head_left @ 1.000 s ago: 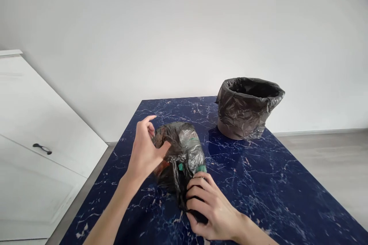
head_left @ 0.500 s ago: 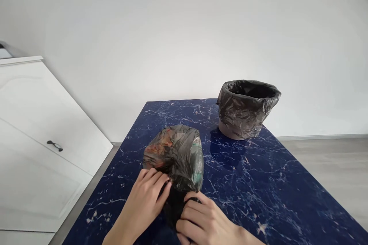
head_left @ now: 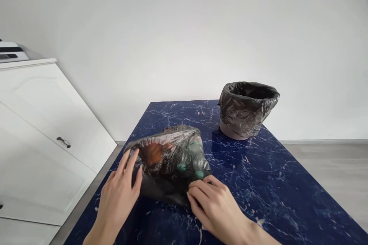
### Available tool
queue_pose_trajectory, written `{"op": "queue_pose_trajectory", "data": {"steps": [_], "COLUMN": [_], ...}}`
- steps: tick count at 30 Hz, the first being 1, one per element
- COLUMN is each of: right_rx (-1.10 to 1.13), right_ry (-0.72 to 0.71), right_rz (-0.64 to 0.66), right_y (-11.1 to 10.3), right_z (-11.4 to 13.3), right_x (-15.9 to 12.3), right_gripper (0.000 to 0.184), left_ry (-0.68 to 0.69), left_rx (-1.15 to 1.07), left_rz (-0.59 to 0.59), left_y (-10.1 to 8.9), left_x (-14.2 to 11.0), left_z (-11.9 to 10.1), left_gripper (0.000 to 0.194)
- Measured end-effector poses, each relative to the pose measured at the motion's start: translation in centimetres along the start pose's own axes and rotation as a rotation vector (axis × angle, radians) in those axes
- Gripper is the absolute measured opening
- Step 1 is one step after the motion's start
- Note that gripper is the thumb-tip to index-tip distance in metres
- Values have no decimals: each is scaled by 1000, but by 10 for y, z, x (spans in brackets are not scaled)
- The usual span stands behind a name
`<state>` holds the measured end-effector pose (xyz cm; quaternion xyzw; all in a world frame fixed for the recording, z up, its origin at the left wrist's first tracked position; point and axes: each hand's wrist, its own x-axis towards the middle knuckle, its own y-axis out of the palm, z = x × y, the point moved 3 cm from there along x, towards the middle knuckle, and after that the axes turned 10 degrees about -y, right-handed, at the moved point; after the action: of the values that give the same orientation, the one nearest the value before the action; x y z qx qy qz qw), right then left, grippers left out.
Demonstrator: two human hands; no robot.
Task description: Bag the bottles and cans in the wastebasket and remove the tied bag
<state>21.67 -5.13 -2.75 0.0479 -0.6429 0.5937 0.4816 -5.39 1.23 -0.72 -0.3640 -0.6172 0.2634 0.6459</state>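
Observation:
A thin black garbage bag (head_left: 169, 160), see-through in places, lies on the blue marbled table in front of me. Through the film an orange-red item and green-and-clear items show, too blurred by the plastic to name. My left hand (head_left: 122, 183) rests at the bag's left edge, fingers stretched and the thumb apart. At the lower right corner, my right hand (head_left: 214, 203) has curled fingers pinching the bag's edge. The dark mouth side of the bag faces me, spread between both hands.
At the back right of the blue table (head_left: 273, 183) stands a bin (head_left: 248, 111) lined with another black bag folded over its rim. A white cabinet (head_left: 48, 134) with dark handles is on the left, a pale wall (head_left: 184, 38) behind.
My hands have moved apart, the left going left and the right slightly right. The bag's near part, bunched before, is now spread wide between them.

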Motion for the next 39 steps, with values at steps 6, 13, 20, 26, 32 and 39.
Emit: {"op": "queue_pose_trajectory", "data": {"steps": [6,13,20,26,32,39], "right_rx": [16,364,136,-111,-220,-223], "right_ry": [84,5,211,381,461,588], "right_rz": [-129,330,525,566,479,270], "right_y": [-19,31,62,41,29,-8], "right_z": [5,2,-17,-21,-43,-81], "right_x": [7,43,48,36,23,16], "right_gripper": [17,42,44,73,29,15], "left_ry": [28,194,153,141,153,137], "left_rx": [-123,-50,125,78,59,27], "left_rz": [-85,104,83,114,147,147], "left_y": [-25,-8,9,4,3,12], "left_x": [3,5,20,23,23,31], "left_z": [-20,-31,-29,-27,-22,-7], "left_gripper": [57,49,55,84,102,124]}}
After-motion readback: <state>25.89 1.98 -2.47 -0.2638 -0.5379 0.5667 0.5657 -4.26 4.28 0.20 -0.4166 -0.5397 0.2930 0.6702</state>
